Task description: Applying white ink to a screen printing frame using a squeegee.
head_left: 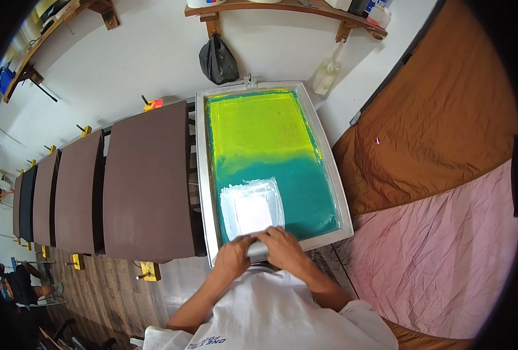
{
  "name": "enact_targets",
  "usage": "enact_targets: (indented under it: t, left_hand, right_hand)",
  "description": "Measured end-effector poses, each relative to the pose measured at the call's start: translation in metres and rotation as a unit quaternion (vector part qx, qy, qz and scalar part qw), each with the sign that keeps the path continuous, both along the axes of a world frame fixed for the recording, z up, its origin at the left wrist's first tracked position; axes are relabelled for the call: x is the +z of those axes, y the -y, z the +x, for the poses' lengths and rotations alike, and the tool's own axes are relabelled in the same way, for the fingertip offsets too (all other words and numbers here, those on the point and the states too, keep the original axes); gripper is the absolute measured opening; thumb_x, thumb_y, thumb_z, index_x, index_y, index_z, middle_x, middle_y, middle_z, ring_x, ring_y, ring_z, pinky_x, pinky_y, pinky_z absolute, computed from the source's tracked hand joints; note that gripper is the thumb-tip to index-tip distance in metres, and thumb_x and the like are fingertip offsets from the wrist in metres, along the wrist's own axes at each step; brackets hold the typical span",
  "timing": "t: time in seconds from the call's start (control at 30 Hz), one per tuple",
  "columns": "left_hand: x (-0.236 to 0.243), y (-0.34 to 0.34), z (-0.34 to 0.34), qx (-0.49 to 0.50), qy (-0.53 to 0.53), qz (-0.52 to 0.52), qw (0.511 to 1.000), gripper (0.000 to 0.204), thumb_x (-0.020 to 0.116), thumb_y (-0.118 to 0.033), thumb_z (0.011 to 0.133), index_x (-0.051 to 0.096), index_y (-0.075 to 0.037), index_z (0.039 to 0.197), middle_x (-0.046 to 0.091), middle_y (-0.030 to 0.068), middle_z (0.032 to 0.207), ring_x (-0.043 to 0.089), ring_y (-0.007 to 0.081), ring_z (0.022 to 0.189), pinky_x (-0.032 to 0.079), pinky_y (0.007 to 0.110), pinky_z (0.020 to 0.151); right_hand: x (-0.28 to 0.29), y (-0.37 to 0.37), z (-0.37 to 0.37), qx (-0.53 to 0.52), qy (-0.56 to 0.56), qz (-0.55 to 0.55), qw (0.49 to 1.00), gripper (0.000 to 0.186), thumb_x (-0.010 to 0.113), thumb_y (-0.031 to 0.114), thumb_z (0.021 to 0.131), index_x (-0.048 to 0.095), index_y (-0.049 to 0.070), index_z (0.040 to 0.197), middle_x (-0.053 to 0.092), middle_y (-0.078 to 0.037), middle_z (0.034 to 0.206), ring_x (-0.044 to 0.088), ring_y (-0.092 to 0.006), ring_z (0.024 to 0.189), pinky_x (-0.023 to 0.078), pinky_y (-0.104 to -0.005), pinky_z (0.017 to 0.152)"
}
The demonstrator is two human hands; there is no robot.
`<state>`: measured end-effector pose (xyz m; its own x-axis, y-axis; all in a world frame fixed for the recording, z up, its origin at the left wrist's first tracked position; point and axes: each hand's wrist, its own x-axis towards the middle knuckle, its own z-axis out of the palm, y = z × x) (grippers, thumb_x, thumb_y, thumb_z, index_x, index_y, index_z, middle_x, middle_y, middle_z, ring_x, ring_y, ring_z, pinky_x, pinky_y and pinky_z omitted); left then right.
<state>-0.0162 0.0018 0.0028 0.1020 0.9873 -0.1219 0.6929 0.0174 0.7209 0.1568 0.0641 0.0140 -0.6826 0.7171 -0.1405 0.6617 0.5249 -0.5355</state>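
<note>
A screen-printing frame with a pale metal rim lies in front of me. Its mesh is yellow-green in the far half and teal in the near half. White ink makes a rough rectangle at the near left of the mesh. At the near rim, both my hands are closed around a short grey squeegee, just below the white patch. My left hand grips its left end and my right hand its right end. The squeegee's blade is hidden.
Several brown-topped printing boards stand in a row to the left, with yellow clamps at their ends. A wooden shelf and a black bag are on the far wall. Brown and pink cloth hangs at right. Another person is far left.
</note>
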Motion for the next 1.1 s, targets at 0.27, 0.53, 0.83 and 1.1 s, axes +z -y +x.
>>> enact_targets:
  t: [0.27, 0.53, 0.83, 1.1]
  left_hand:
    - [-0.019, -0.129, -0.052, 0.002, -0.095, 0.02, 0.995, 0.036, 0.063, 0.002, 0.069, 0.07, -0.004, 0.104, 0.069, 0.0224, 0.088, 0.068, 0.0402, 0.085, 0.056, 0.047, 0.077]
    - [-0.029, -0.089, -0.039, -0.02, -0.083, 0.07, 0.994, 0.035, 0.061, 0.003, 0.072, 0.07, -0.008, 0.103, 0.069, 0.0209, 0.086, 0.068, 0.0392, 0.081, 0.056, 0.045, 0.075]
    - [-0.005, 0.003, 0.006, -0.009, -0.026, -0.002, 1.0, 0.042, 0.063, 0.002, 0.07, 0.068, -0.009, 0.111, 0.069, 0.0201, 0.099, 0.068, 0.0402, 0.085, 0.055, 0.047, 0.078]
    - [-0.015, -0.083, -0.02, 0.031, -0.072, 0.048, 0.996, 0.032, 0.061, 0.001, 0.074, 0.072, -0.01, 0.103, 0.07, 0.0193, 0.088, 0.069, 0.0388, 0.083, 0.056, 0.046, 0.073]
  right_hand:
    - [-0.01, -0.13, -0.056, 0.013, 0.06, 0.028, 0.998, 0.033, 0.065, 0.0, 0.07, 0.068, 0.01, 0.101, 0.068, -0.018, 0.096, 0.065, -0.0388, 0.095, 0.054, -0.0499, 0.079]
    - [-0.026, -0.091, -0.041, -0.011, 0.045, 0.023, 0.999, 0.036, 0.065, 0.001, 0.067, 0.067, 0.009, 0.103, 0.066, -0.017, 0.098, 0.062, -0.0385, 0.098, 0.052, -0.0479, 0.085]
    - [-0.004, 0.004, 0.001, -0.055, -0.01, -0.011, 0.998, 0.043, 0.062, -0.004, 0.07, 0.068, 0.011, 0.11, 0.065, -0.018, 0.101, 0.061, -0.0397, 0.099, 0.051, -0.0476, 0.088]
    - [0.004, -0.084, -0.027, -0.016, 0.044, 0.036, 0.998, 0.026, 0.064, 0.003, 0.074, 0.068, 0.009, 0.099, 0.067, -0.017, 0.095, 0.065, -0.0376, 0.094, 0.053, -0.0484, 0.078]
